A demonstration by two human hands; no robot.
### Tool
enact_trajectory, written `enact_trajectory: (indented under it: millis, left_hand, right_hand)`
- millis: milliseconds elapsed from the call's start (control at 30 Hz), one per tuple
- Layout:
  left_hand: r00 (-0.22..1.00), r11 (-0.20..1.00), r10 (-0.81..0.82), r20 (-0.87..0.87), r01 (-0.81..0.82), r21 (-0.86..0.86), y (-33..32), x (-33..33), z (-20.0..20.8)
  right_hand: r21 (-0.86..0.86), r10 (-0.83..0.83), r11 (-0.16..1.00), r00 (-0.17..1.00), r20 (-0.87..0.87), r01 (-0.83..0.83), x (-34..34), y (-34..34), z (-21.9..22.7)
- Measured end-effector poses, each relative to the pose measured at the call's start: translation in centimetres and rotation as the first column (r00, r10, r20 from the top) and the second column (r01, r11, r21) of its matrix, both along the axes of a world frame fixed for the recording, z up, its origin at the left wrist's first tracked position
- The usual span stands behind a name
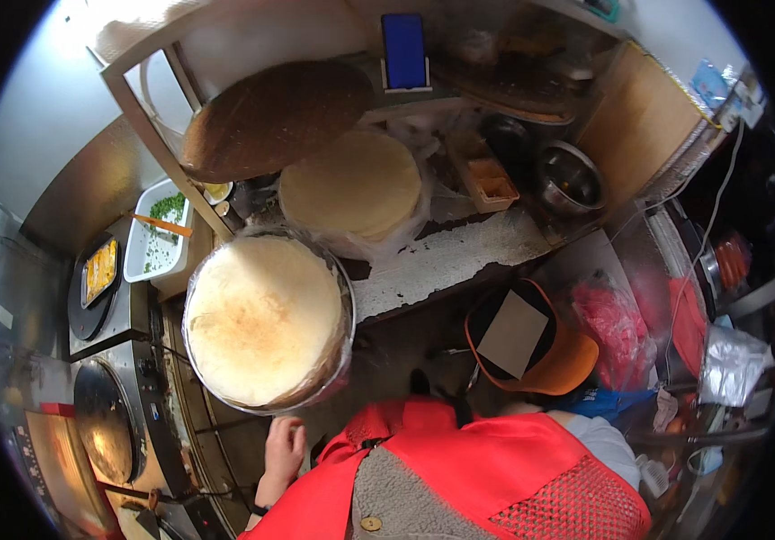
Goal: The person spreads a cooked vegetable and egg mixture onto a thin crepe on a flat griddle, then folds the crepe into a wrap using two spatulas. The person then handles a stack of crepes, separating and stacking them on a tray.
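Note:
A stack of round pale flatbreads (261,319), browned in the middle of the top one, fills a large round metal basin (349,306) lined with clear plastic. Just below the basin's near rim is my left hand (285,445), fingers loosely bent and slightly apart, with nothing visible in them. Whether the fingertips touch the rim I cannot tell. My right hand is out of sight; only a pale sleeve (605,441) shows on that side. Behind the basin, a second stack of flatbreads (351,184) sits in plastic under a tilted dark round board (275,117).
At left are a white tub of chopped greens (155,238) with an orange-handled utensil, a yellow-filled tray (99,270), and a round griddle (105,421). A metal bowl (570,175) stands at back right. An orange stool (567,355) bearing cardboard (513,335) is at right.

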State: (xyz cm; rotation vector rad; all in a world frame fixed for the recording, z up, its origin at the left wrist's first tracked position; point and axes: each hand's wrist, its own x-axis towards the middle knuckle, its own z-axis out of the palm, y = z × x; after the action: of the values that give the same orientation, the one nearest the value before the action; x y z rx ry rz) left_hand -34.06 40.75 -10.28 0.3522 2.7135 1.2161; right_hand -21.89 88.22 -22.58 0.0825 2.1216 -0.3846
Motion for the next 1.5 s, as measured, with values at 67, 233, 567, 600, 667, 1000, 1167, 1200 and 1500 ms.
enact_trajectory:
  millis: [67,233,567,600,667,1000,1167,1200,1500]
  left_hand:
    - [0.999,1.0,-0.008,0.053,0.006,0.028,4.0,-0.2,0.3]
    - [0.997,0.998,0.044,0.057,-0.041,-0.049,8.5,-1.3,2.7]
    - [0.981,0.981,-0.192,0.028,0.191,0.032,14.1,-8.5,3.2]
    - [0.977,0.977,-0.21,-0.014,0.211,0.029,14.1,-8.8,3.3]
    - [0.978,0.978,-0.204,-0.032,0.205,0.039,13.9,-9.4,3.5]
    - [0.985,0.98,-0.168,-0.025,0.17,0.105,11.8,-11.5,2.8]
    - [0.981,0.971,-0.188,-0.044,0.192,0.143,12.3,-12.3,3.1]
    - [0.98,0.969,-0.191,-0.049,0.196,0.148,12.4,-12.4,3.3]
    - [0.943,0.976,-0.126,0.308,0.062,0.209,13.6,-9.5,1.8]
  right_hand:
    - [0.007,-0.16,0.987,0.98,0.118,0.16,3.3,2.6,-2.6]
    - [-0.038,-0.472,0.874,0.864,0.176,0.485,4.7,3.6,-6.4]
    - [-0.067,-0.656,0.741,0.742,0.141,0.668,1.6,2.9,-5.9]
    - [-0.063,-0.671,0.728,0.728,0.14,0.683,1.6,2.9,-5.7]
    - [-0.057,-0.705,0.695,0.695,0.141,0.716,1.4,3.1,-5.4]
    - [-0.044,-0.862,0.485,0.486,0.142,0.873,1.5,5.1,-2.8]
    - [-0.081,-0.947,0.289,0.297,0.122,0.954,1.1,8.3,-1.4]
    - [-0.102,-0.962,0.23,0.242,0.123,0.968,0.6,9.2,-1.1]
    - [-0.71,-0.804,-0.576,-0.124,0.582,0.405,-22.1,19.2,1.5]
